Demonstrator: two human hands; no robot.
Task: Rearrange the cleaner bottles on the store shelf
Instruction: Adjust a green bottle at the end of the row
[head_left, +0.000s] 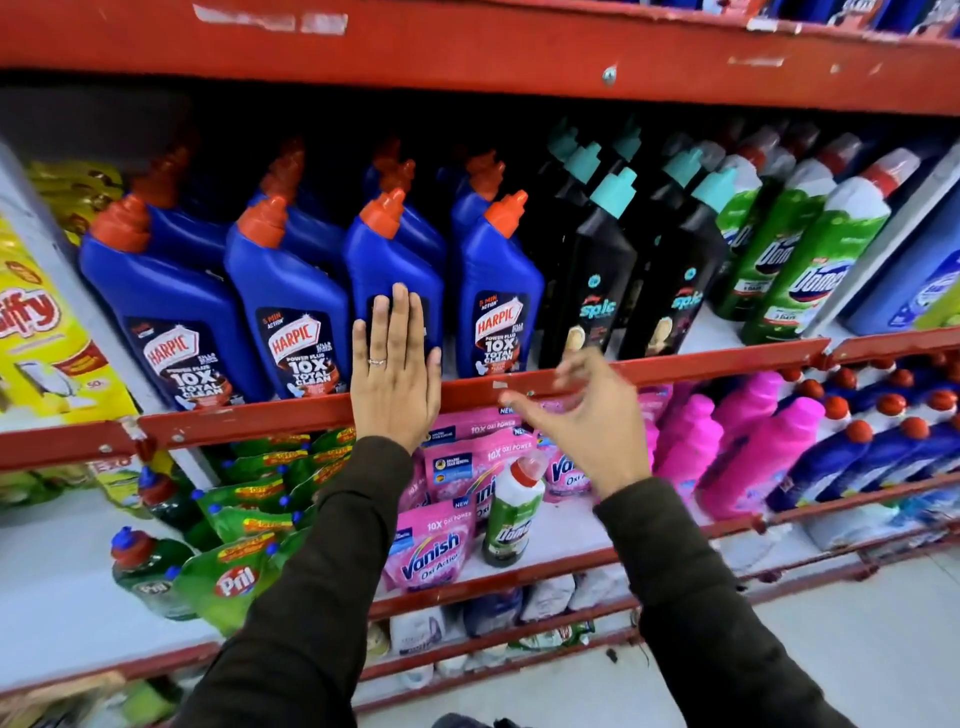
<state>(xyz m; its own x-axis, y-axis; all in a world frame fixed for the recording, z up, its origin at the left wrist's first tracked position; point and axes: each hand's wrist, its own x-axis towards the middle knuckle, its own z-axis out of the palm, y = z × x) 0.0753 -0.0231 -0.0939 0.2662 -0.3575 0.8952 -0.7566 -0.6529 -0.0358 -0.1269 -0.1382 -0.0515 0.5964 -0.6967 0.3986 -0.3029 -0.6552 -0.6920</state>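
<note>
Covering the third Harpic bottle (395, 260)'s label, the left hand (395, 379) lies flat, fingers together; at 3 o'clock, the blurred right hand (587, 415) hovers half-curled, empty.

Blue bottles (291, 291) either side of left hand (393, 374): "HARPIC 10X TOTAL CLEAN". Black bottles (597, 280) above right hand (587, 415): "spic". Green bottles (810, 270) further right: "Domex". Pink pouches (434, 551) below hands: "Vanish Oxi Action". Green pouch (228, 582) lower left: "Pril".
</note>
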